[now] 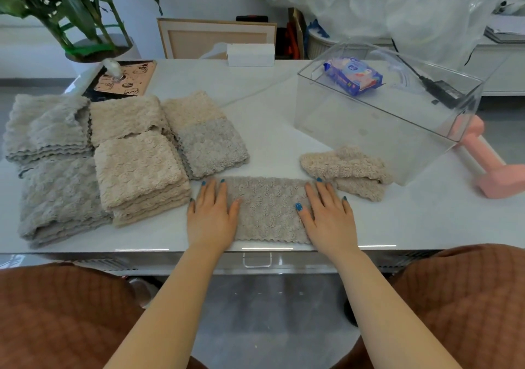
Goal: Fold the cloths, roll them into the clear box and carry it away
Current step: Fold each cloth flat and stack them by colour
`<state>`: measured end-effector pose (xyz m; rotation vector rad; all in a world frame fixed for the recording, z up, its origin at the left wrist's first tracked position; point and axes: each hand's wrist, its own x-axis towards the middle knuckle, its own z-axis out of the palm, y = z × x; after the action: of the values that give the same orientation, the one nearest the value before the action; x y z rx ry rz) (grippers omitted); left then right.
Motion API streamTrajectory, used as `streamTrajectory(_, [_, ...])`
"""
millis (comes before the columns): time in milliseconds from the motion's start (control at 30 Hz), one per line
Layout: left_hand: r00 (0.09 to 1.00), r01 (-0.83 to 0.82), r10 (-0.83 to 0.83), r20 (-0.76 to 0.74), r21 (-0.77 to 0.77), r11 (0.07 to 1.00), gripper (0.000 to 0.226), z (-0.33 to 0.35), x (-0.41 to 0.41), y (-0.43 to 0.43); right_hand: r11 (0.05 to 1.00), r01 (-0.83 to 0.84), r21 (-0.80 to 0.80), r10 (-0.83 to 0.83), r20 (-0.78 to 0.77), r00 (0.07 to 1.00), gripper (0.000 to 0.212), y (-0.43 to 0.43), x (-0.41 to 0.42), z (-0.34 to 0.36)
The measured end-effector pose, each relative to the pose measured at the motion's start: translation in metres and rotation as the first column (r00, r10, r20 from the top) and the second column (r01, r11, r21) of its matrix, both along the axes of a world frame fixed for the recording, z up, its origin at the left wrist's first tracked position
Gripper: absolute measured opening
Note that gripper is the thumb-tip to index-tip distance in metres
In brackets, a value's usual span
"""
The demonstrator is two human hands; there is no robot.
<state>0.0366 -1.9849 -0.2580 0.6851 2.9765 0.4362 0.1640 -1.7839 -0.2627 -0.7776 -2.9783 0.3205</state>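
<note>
A grey fluffy cloth (267, 208) lies folded into a wide strip at the table's front edge. My left hand (211, 215) presses flat on its left end and my right hand (326, 215) lies flat on its right end, fingers spread. A rolled beige cloth (345, 168) rests just right of the strip, in front of the clear box (377, 130). The box stands empty at the right, tilted up on its far side. Stacks of folded beige cloths (139, 167) and grey cloths (59, 195) fill the left side.
A pink dumbbell (488, 167) lies right of the box. A blue wipes packet (353, 76) and a black cable sit behind the box. A white carton (250, 54), a patterned mat (125, 80) and a potted plant (85, 22) stand along the back.
</note>
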Motion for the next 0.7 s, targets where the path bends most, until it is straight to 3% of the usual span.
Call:
streamTrajectory(100, [0.971,-0.238,0.239,-0.022,0.031,0.971,0.073,0.012,0.009,-0.005,0.997,0.072,-0.011,-0.072,0.031,0.997,0.071,-0.001,0.004,0.001])
streamTrajectory(200, [0.916,-0.358,0.356,0.184,-0.019,0.933,0.078,0.03,0.002,-0.006,0.987,0.163,-0.008,-0.163,0.039,0.986,0.066,-0.007,0.001,0.005])
streamTrajectory(267, [0.849,-0.388,0.342,0.403,0.036,0.921,0.067,0.037,-0.009,-0.006,0.984,0.178,-0.009,-0.177,0.04,0.983,0.069,-0.012,-0.002,0.009])
streamTrajectory(333, [0.814,-0.402,0.269,0.514,0.167,0.9,0.039,0.044,-0.014,-0.009,0.986,0.161,-0.041,-0.159,0.042,0.986,0.077,-0.017,-0.005,0.013])
streamTrajectory(400, [0.847,-0.418,0.253,0.468,0.291,0.861,0.021,0.056,-0.014,-0.011,0.991,0.125,-0.057,-0.121,0.059,0.991,0.086,-0.025,-0.009,0.015])
streamTrajectory(533, [0.959,-0.28,0.266,0.095,0.442,0.852,0.041,0.084,-0.007,-0.012,0.985,0.07,-0.156,-0.071,0.0,0.997,0.087,-0.045,-0.021,0.014])
streamTrajectory(600, [0.973,-0.205,0.231,-0.005,0.446,0.871,0.049,0.089,-0.003,-0.006,0.945,0.107,-0.31,-0.169,-0.181,0.969,0.068,-0.044,-0.022,0.018])
streamTrajectory(667, [0.989,-0.131,0.147,-0.004,0.441,0.888,0.056,0.087,0.006,0.007,0.882,0.15,-0.446,-0.322,-0.339,0.884,0.035,-0.029,-0.02,0.021])
streamTrajectory(700, [0.995,-0.096,0.1,0.014,0.443,0.891,0.057,0.084,0.012,0.016,0.807,0.142,-0.574,-0.406,-0.363,0.839,0.022,-0.019,-0.019,0.024])
